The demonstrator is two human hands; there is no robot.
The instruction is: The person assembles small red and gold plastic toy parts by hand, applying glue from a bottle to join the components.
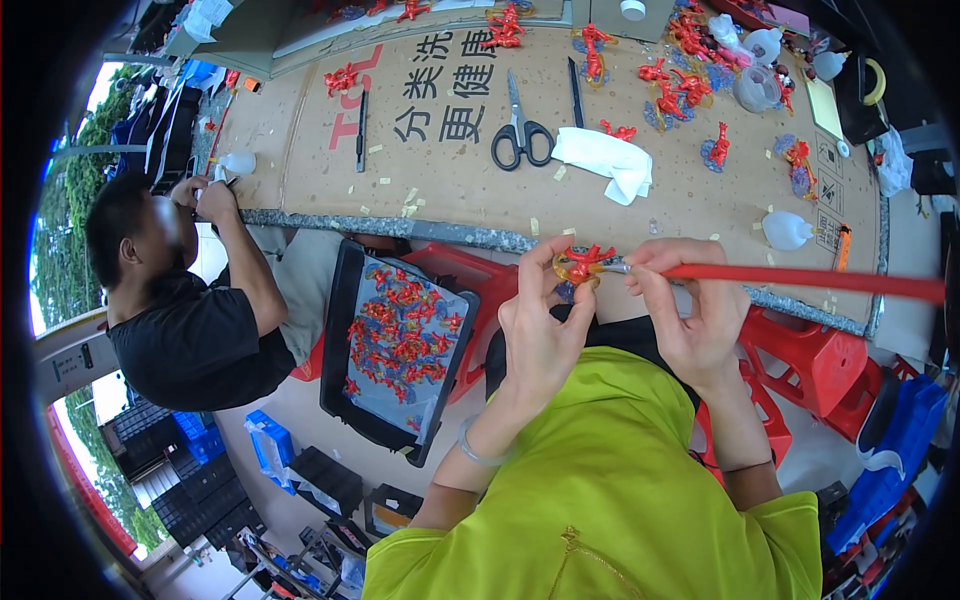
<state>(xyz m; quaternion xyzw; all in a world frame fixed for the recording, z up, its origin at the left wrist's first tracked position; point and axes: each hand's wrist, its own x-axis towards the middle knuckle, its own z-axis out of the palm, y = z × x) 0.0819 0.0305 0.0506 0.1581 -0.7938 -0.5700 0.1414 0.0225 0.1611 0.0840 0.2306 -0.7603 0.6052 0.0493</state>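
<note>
Red figurine (588, 258), small, with translucent yellow-orange parts and a purple base, was held up at the near edge of the cardboard-covered table (330, 195), right of that edge's middle. Whether it touched the surface could not be told. The person's left hand (540, 335) pinched it between thumb and fingertips. The right hand (695, 305) gripped a long red-handled brush (810, 277) close to its metal collar, tip at the figurine's right side; the exact spot was too small to make out.

Good work here likely depended on two steady hands: the left pinch firm but light, fingertips clear of any wet patch, and the figurine turned to bring each spot to the bristles. The short grip near the collar suited fine strokes; too much pressure could have smeared past the intended area. The handle's far end stretched toward the right edge, near a white squeeze bottle (787, 230), so wide swings seemed best avoided. A crumpled white cloth (605, 165), lying beyond the hands toward the far edge, looked handy for wiping. Left of the person, a black tray (337, 335) carried many similar figurines (400, 330).
</note>
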